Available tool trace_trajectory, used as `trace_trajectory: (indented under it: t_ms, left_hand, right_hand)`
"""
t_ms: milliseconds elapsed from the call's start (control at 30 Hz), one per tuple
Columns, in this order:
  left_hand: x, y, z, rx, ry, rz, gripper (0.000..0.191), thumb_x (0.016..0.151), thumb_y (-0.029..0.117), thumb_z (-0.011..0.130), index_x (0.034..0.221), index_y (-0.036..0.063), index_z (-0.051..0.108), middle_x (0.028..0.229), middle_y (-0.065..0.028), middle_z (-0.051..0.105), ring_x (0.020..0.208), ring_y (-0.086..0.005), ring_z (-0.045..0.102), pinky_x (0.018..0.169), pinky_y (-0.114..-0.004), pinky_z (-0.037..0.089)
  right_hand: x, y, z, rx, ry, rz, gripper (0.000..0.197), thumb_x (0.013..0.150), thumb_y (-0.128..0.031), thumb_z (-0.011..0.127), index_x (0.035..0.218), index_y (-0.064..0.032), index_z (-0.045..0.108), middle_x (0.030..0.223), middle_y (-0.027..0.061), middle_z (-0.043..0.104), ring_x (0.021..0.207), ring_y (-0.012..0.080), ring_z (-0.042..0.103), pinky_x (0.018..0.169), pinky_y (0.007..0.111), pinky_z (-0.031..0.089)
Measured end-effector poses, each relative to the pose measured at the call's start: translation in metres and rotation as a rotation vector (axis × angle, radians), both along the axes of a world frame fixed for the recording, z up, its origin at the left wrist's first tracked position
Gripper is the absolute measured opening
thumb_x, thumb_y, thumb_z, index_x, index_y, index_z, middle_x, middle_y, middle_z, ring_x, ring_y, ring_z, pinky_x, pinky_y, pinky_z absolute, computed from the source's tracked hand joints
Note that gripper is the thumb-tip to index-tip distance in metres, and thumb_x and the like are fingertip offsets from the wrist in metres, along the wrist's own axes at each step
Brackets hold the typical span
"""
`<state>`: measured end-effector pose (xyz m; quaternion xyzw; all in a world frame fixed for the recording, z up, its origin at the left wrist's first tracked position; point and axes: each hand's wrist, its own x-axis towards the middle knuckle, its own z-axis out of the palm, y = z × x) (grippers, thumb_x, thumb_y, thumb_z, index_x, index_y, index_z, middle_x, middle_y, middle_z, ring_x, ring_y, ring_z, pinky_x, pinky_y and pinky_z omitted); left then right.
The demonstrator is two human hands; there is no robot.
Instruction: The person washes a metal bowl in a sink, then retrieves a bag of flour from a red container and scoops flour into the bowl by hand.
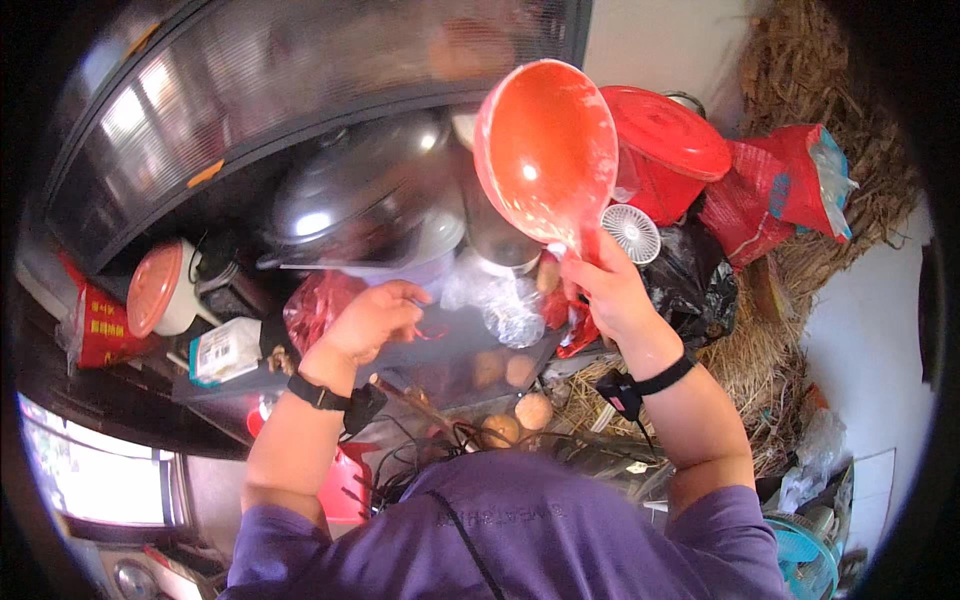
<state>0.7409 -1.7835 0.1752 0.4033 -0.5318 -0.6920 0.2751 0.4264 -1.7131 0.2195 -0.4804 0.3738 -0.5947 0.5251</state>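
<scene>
My right hand point(611, 289) grips the short handle of an orange-red plastic water dipper point(551, 150). The dipper is raised with its bowl facing me, and whitish smears mark its rim and inside. My left hand point(379, 319) hovers over the dark counter point(442, 360), fingers loosely curled, with nothing visible in it. Close to that hand lie a crumpled red plastic bag point(319, 304) and a thin red strip point(430, 334). Between my hands sits a clear plastic bag point(510, 307). Behind them is a large dark, shiny domed lid point(360, 187).
A red lidded bucket point(664, 184), a red woven sack point(780, 187) and a black plastic bag point(686, 281) stand at right, beside straw point(750, 360). At left are a white pot with a pink lid point(157, 289) and a carton point(225, 352). Round, orange-brown objects point(532, 411) lie near the front.
</scene>
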Motion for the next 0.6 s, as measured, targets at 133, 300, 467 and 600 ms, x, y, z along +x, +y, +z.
trace_trajectory:
  t_ms: [133,300,467,600]
  left_hand:
    - [-0.082,0.010,0.059,-0.182,0.044,-0.297,0.044,0.086,0.003,0.059,0.129,0.0028,0.048,0.101,-0.0050,0.059,0.083,-0.0102,0.058,0.072,-0.025,0.050]
    - [-0.185,-0.012,0.112,-0.336,0.070,-0.550,0.042,0.092,0.015,0.058,0.132,0.0057,0.047,0.112,-0.0054,0.056,0.093,-0.0097,0.056,0.077,-0.026,0.050]
    - [-0.307,-0.060,0.124,-0.149,0.139,-0.429,0.036,0.092,0.025,0.061,0.121,0.0061,0.052,0.104,-0.0052,0.056,0.087,-0.0153,0.057,0.074,-0.032,0.052]
    - [-0.395,-0.099,0.098,0.135,0.158,-0.248,0.030,0.090,0.032,0.062,0.104,0.0066,0.055,0.099,-0.0092,0.056,0.088,-0.0231,0.057,0.073,-0.039,0.052]
  right_hand:
    - [-0.085,0.017,0.006,-0.086,0.147,-0.206,0.026,0.084,0.001,0.057,0.109,-0.0051,0.053,0.078,-0.0026,0.051,0.061,0.0069,0.047,0.053,0.021,0.039]
    - [-0.207,0.029,0.051,-0.034,0.355,-0.532,0.023,0.086,-0.002,0.056,0.108,-0.0068,0.054,0.074,-0.0048,0.048,0.056,0.0051,0.043,0.050,0.020,0.036]
    - [-0.297,0.032,0.081,-0.038,0.350,-0.684,0.017,0.087,-0.005,0.060,0.103,-0.0060,0.056,0.075,-0.0048,0.050,0.057,0.0040,0.043,0.049,0.021,0.035]
    - [-0.344,0.018,0.069,0.029,0.264,-0.718,0.013,0.088,-0.008,0.061,0.100,-0.0072,0.056,0.074,-0.0047,0.051,0.058,0.0041,0.044,0.048,0.020,0.035]
